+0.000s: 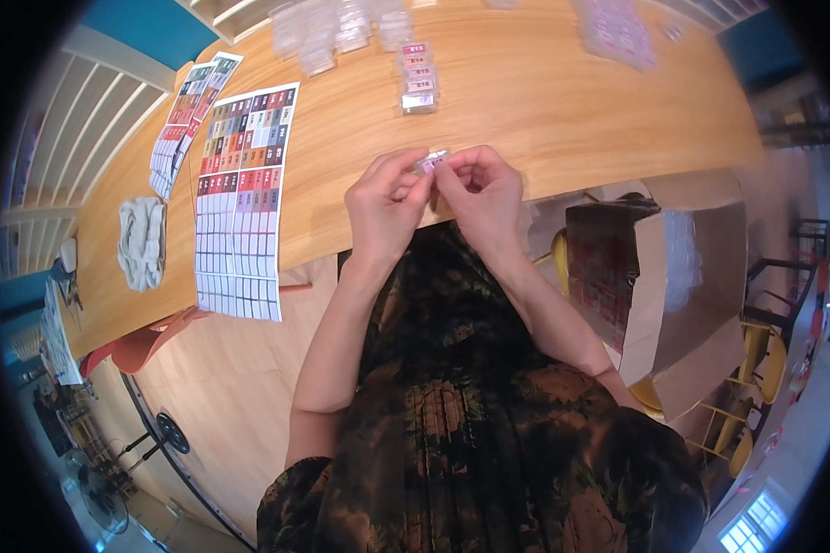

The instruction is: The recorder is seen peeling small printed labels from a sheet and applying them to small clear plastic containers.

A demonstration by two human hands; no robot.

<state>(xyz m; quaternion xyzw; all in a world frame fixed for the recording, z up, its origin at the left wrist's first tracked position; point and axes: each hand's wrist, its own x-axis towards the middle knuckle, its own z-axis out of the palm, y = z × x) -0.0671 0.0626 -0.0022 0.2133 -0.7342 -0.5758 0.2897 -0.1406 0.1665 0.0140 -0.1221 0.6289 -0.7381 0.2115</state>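
Observation:
Near the front edge of the wooden table [346,173], my left hand [391,204] and my right hand [483,197] meet over a small clear plastic box [434,159] with a pinkish label. The fingers of both hands pinch it from either side, and the fingertips cover part of it. Beyond it lies a column of small clear boxes [418,84] bearing coloured labels with codes. Left of my hands is a printed sheet of coloured label stickers [256,148], its lower end hanging past the table's edge.
More sticker sheets [180,131] and a folded pale cloth [142,242] lie at the left. Several clear plastic boxes [318,34] are grouped at the back, with a pink-tinged group [612,31] at the back right. An open cardboard box [647,297] holding clear plastic items stands right of my body.

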